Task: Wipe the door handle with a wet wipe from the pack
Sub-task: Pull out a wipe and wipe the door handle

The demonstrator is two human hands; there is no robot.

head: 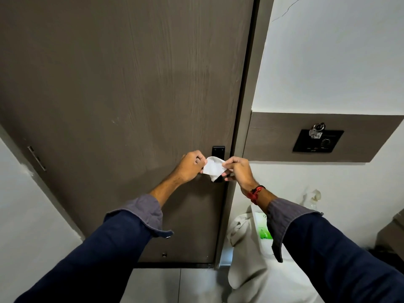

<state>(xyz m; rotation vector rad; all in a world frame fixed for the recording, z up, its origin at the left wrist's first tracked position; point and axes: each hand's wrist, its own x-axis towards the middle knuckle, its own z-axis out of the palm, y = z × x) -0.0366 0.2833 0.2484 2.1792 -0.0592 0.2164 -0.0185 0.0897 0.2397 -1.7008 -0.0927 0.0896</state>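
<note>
A white wet wipe (213, 168) is stretched between my two hands in front of a brown door (122, 88). My left hand (190, 165) pinches its left edge and my right hand (236, 171) pinches its right edge. Behind the wipe sits the black door handle plate (218, 151); the wipe and my fingers hide most of the handle. The green and white wipe pack (264, 227) lies lower right on a white cloth, partly behind my right sleeve.
A black wall switch panel (317, 141) with keys hanging on it is set in a brown strip on the right wall. White cloth (247, 254) covers a surface at the lower right. A hinge (36, 158) shows on the door's left edge.
</note>
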